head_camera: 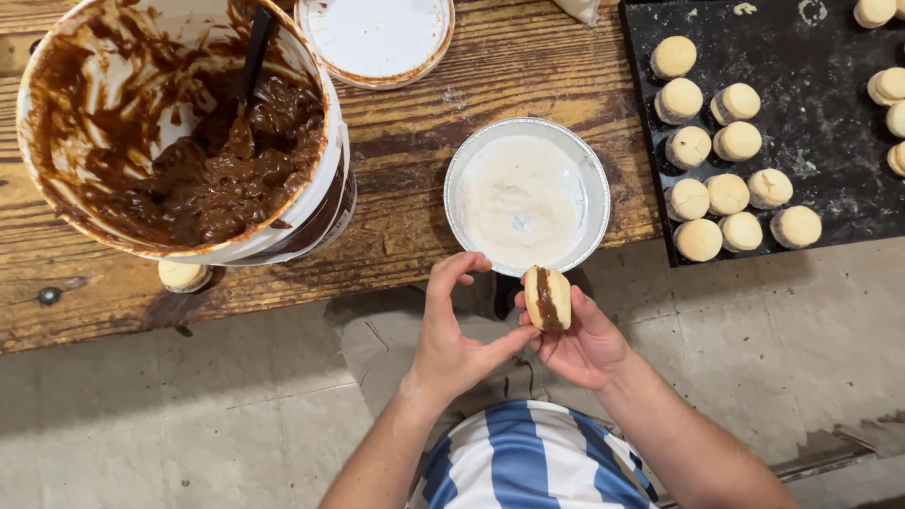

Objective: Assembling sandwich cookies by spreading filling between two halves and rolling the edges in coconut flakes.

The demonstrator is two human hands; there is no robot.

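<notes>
While I watch from above, the right hand [583,344] pinches a filled sandwich cookie [548,298] at six o'clock of the foil pan [596,193]; the left hand [452,335], fingers loosely curled and holding nothing, touches the right at nine o'clock.

A white bucket [311,212] of brown paste, white lid [375,38], foil dish [594,188] and black tray [830,141] occupy the wooden worktop [424,123].

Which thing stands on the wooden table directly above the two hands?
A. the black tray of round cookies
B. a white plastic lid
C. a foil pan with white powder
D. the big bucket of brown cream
C: the foil pan with white powder sits at the table edge just above the sandwich cookie held in the right hand.
</notes>
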